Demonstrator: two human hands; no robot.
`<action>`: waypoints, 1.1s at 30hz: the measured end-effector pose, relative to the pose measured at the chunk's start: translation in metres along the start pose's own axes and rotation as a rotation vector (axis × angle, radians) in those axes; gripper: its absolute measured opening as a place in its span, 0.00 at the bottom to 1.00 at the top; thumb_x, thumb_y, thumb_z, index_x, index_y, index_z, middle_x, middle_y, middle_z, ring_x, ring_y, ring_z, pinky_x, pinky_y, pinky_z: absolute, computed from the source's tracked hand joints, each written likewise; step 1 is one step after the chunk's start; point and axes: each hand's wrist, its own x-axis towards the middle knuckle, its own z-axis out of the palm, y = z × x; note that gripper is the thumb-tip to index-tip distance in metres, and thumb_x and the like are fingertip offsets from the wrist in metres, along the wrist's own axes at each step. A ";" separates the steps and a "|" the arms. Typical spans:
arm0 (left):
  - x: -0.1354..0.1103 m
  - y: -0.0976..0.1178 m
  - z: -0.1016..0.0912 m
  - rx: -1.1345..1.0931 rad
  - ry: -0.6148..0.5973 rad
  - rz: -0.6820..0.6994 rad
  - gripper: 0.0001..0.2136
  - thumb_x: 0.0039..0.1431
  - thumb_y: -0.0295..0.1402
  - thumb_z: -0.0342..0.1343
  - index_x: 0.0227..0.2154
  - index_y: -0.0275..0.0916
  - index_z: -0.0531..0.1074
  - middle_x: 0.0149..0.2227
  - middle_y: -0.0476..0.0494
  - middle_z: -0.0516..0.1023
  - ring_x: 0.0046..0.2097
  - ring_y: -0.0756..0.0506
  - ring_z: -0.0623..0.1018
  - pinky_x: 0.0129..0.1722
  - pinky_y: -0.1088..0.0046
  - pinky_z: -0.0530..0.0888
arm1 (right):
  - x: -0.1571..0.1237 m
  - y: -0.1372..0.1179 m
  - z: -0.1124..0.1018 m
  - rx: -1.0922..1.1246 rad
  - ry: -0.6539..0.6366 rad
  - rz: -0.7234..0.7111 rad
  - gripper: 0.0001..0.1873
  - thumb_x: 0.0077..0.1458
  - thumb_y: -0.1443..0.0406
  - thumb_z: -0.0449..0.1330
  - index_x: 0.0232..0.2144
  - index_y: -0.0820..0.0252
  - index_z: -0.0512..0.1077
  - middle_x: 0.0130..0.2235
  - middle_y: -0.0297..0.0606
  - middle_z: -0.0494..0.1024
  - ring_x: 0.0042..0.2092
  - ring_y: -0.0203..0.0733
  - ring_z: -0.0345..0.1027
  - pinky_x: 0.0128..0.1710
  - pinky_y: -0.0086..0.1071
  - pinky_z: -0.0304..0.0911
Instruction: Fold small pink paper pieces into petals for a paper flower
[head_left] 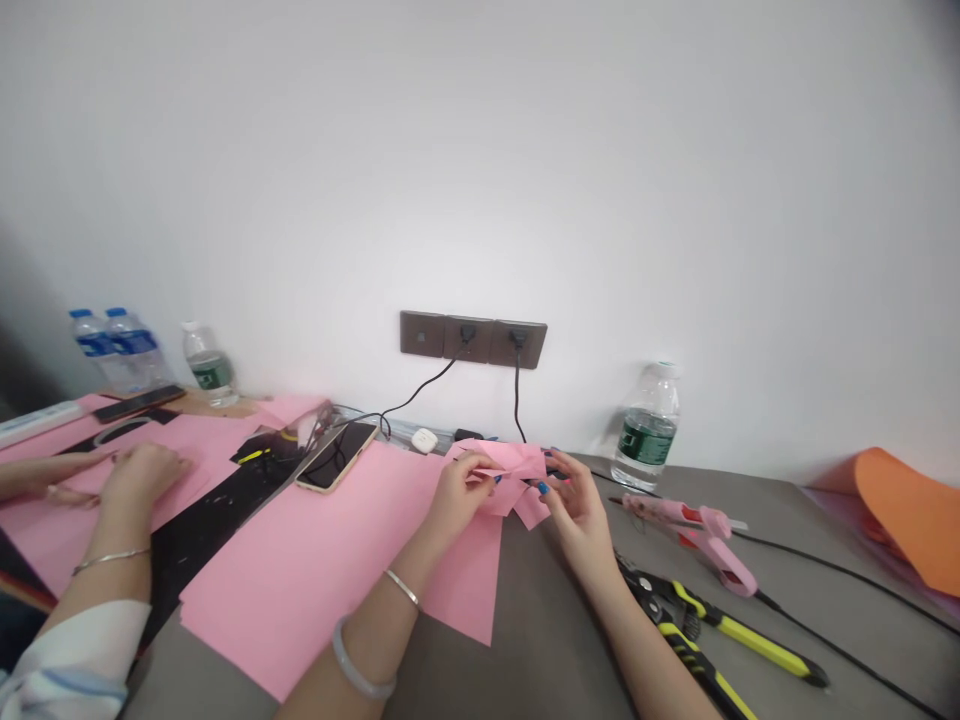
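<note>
Hands: two. The left hand [459, 492] pinches one side of the folded pink paper [511, 468], and the right hand [576, 500] pinches the other.
Folded pink paper: one, held low over the table [547, 640], at the far corner of the large pink sheet [322, 570].
Water bottles [646, 430]: four, three far left and one right.
Tools: one glue gun [697, 530] and one pair of pliers [705, 625], right of the right hand.
Phone [336, 457]: one, on the sheet.

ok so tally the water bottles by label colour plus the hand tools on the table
clear plastic water bottles with blue labels: 2
clear plastic water bottles with green labels: 2
pink hot glue gun: 1
yellow-and-black pliers: 1
total: 6
</note>
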 end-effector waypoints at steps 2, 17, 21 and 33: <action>-0.001 0.003 0.000 0.027 -0.026 0.022 0.10 0.48 0.20 0.53 0.31 0.37 0.76 0.37 0.42 0.76 0.36 0.48 0.76 0.33 0.75 0.74 | -0.001 0.000 -0.001 0.053 -0.036 0.029 0.14 0.56 0.56 0.60 0.42 0.56 0.72 0.41 0.42 0.76 0.36 0.43 0.73 0.33 0.34 0.69; -0.001 0.008 -0.009 0.132 -0.088 0.103 0.08 0.47 0.21 0.53 0.27 0.38 0.75 0.34 0.45 0.75 0.38 0.46 0.76 0.37 0.73 0.73 | 0.003 -0.004 0.000 0.031 -0.039 0.048 0.07 0.51 0.65 0.60 0.30 0.58 0.79 0.36 0.41 0.78 0.40 0.46 0.71 0.39 0.35 0.66; -0.005 0.011 -0.005 0.171 -0.104 0.122 0.10 0.49 0.20 0.51 0.30 0.39 0.73 0.35 0.46 0.74 0.39 0.47 0.75 0.38 0.73 0.73 | 0.005 -0.006 -0.003 -0.030 -0.082 -0.014 0.09 0.51 0.69 0.58 0.29 0.57 0.79 0.37 0.40 0.78 0.41 0.46 0.70 0.40 0.34 0.63; -0.010 0.015 0.008 -0.124 -0.086 -0.027 0.14 0.51 0.28 0.60 0.42 0.39 0.70 0.35 0.47 0.74 0.32 0.50 0.74 0.33 0.75 0.73 | -0.004 -0.009 0.020 0.307 0.031 0.136 0.18 0.49 0.59 0.67 0.41 0.54 0.68 0.30 0.34 0.76 0.31 0.40 0.69 0.31 0.31 0.64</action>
